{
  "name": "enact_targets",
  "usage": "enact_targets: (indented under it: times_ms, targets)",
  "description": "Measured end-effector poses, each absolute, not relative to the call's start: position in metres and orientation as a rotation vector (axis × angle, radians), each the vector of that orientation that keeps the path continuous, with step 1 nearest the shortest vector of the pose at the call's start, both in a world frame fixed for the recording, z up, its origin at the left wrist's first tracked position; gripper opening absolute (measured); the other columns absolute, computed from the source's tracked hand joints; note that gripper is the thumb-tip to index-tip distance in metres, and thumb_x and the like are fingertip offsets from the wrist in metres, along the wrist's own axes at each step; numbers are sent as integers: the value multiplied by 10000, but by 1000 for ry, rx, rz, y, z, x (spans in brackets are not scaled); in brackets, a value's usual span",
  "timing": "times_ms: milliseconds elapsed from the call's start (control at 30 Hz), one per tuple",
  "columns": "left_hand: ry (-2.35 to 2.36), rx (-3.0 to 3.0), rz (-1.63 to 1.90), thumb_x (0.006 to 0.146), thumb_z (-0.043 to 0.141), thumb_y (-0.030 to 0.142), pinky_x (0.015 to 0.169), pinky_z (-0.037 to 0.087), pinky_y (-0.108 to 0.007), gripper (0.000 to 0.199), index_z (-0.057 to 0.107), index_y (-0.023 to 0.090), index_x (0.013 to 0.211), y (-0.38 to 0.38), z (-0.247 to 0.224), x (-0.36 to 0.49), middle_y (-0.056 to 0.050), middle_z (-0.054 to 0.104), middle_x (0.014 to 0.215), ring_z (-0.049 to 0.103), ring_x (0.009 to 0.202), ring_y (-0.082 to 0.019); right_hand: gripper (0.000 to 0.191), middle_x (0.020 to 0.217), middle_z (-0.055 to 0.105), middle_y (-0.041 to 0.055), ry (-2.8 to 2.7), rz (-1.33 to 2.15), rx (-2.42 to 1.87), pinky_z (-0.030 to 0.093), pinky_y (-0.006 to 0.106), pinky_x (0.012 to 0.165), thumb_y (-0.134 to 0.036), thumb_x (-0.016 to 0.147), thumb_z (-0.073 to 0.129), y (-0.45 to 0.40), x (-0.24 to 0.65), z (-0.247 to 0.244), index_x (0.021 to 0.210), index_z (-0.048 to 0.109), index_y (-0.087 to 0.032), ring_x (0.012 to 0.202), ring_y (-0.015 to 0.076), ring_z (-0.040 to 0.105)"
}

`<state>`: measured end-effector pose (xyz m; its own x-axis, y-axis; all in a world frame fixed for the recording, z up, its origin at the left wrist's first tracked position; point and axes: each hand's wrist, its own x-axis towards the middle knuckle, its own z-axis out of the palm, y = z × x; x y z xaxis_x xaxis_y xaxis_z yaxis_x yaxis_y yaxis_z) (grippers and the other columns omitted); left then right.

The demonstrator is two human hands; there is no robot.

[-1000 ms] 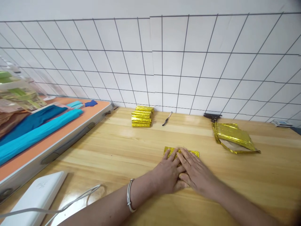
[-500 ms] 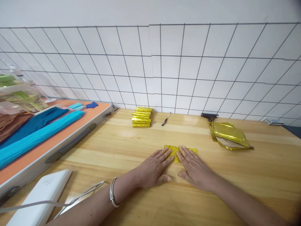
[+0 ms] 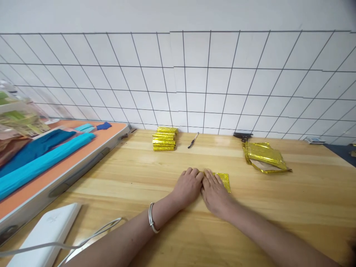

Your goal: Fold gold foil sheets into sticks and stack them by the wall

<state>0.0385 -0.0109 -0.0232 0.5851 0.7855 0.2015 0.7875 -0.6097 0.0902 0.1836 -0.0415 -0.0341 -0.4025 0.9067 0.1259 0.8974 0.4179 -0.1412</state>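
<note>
Gold foil piece [image 3: 226,179] flat on wooden table [image 3: 178,237] — left portion hidden under the 2 hands. Right hand [image 3: 215,191] laid flat on it, fingers straight, gripping nothing. Left hand [image 3: 188,187] half-curled at foil's left end; grip hidden, can't tell. Beyond foil: pen [image 3: 193,141]; beyond-left, ridged gold stack [image 3: 164,141]; beyond-right, gold packet [image 3: 265,154]. Left of foil: white box [image 3: 46,231] — cut off at bottom.

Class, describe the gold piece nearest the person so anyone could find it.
On the wooden table, find the left hand and right hand. Beneath the right lies a flat gold piece, one end showing. Unlike the gold stack and gold packet beyond, it is being touched.
</note>
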Motion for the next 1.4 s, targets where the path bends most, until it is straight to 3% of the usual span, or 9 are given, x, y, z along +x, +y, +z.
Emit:
enact_targets:
  times_ms: [233,500,867,967,1167,1400]
  targets:
    - [-1362,-2918,-453,871,474,349,878,375,-357,335,462,238,1187,-6,-26,19,-58,495,1130,439,1030,-205,653,1491,138,115,-2672,151,-1429,178,498,1079,-534,895,274,-40,227,-29,1426,199,-162,1363,276,79]
    - [-1149,-3011,-459,891,432,364,936,366,-377,421,397,237,1290,-11,-21,6,-77,496,1195,449,1095,-212,653,1497,100,97,-2732,134,-1375,168,438,1096,-538,898,278,-37,256,-31,1437,147,-191,1367,238,71]
    - [-874,-2918,-253,916,385,233,965,339,-359,354,426,182,1263,-11,-20,1,-108,430,1331,392,1222,-229,652,1500,87,87,-2722,170,-1393,157,439,1098,-541,898,271,-36,254,-30,1438,141,-199,1367,243,66]
    - [-846,-2924,-255,919,381,211,925,355,-348,301,471,187,1205,-13,-12,4,-95,472,1268,445,1144,-215,654,1500,89,87,-2720,189,-1396,149,440,1100,-544,898,268,-37,254,-29,1438,142,-197,1367,242,68]
    - [-764,-2932,-146,917,382,204,775,398,-342,208,528,166,1060,-19,-2,9,-73,560,929,511,873,-202,649,1499,96,85,-2713,189,-1387,149,440,1100,-539,900,264,-37,253,-28,1438,139,-199,1368,234,61]
    - [-762,-2899,-81,909,378,159,709,427,-320,158,532,146,944,-24,-6,10,-65,546,861,496,803,-196,637,1492,134,102,-2693,139,-1377,182,456,1087,-521,900,291,-39,252,-29,1432,174,-190,1364,247,101]
